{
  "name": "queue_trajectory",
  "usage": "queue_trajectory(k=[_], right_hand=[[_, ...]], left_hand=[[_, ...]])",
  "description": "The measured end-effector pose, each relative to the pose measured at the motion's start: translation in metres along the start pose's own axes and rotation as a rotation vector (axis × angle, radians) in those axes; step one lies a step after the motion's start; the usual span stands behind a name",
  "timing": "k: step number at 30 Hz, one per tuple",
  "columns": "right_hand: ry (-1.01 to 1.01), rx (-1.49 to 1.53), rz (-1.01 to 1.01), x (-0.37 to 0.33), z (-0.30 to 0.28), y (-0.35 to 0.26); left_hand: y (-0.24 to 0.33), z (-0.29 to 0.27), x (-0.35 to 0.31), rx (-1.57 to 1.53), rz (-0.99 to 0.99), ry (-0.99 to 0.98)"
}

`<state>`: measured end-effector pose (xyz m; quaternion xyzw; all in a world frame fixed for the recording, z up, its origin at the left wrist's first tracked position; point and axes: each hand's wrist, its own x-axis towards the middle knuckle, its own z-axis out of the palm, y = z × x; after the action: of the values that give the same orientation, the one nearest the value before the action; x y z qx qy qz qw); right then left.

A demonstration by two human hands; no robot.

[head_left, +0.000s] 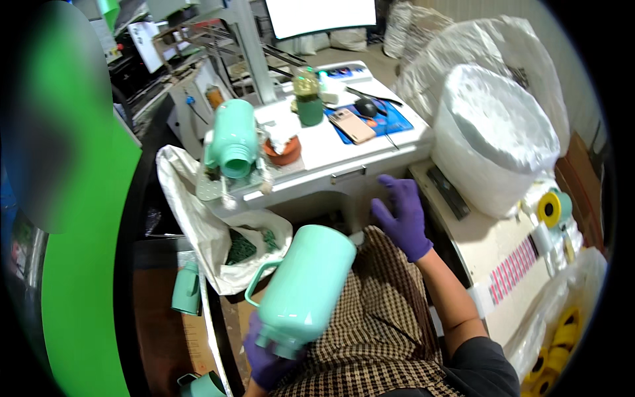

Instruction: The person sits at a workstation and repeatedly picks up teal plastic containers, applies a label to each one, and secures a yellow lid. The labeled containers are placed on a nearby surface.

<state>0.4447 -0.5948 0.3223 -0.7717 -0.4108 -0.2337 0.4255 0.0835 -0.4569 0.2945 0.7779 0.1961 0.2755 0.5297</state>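
Observation:
My left hand (266, 362), in a purple glove, grips a mint-green plastic jug (311, 281) by its lower, narrower end. The jug is tilted above my lap, its wide end up and away from me and its handle toward the left. Part of my left hand's fingers is hidden behind it. My right hand (405, 221), also gloved in purple, is raised to the right of the jug, holding nothing, fingers apart. A similar jug (235, 135) lies on the white table (317, 162), its round opening facing me. Below it hangs a white sack (192, 218) with green scraps inside.
A phone (352, 126), a mouse (365, 107) and a bottle of green content (309, 99) stand on the table. At right are a large white sack (503, 139) and a bag of yellow parts (562, 337). More jugs (187, 289) lie in a box at lower left, beside a green curved surface (79, 284).

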Motion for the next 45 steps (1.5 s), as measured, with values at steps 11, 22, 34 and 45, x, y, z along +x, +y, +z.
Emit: queue_trajectory(k=[11, 22, 34, 45], right_hand=[[-0.138, -0.266, -0.679, 0.146, 0.239, -0.086], [-0.252, -0.351, -0.520, 0.123, 0.242, -0.065], [-0.183, 0.249, -0.796, -0.015, -0.040, -0.086], [-0.231, 0.400, 0.106, -0.148, -0.180, -0.089]], left_hand=[[-0.026, -0.076, -0.022, -0.248, 0.113, 0.916], [0.005, -0.076, 0.121, -0.225, 0.319, 0.899], [-0.052, -0.105, 0.210, 0.316, 0.560, 0.709], [-0.075, 0.013, 0.360, 0.528, 0.431, 0.644]])
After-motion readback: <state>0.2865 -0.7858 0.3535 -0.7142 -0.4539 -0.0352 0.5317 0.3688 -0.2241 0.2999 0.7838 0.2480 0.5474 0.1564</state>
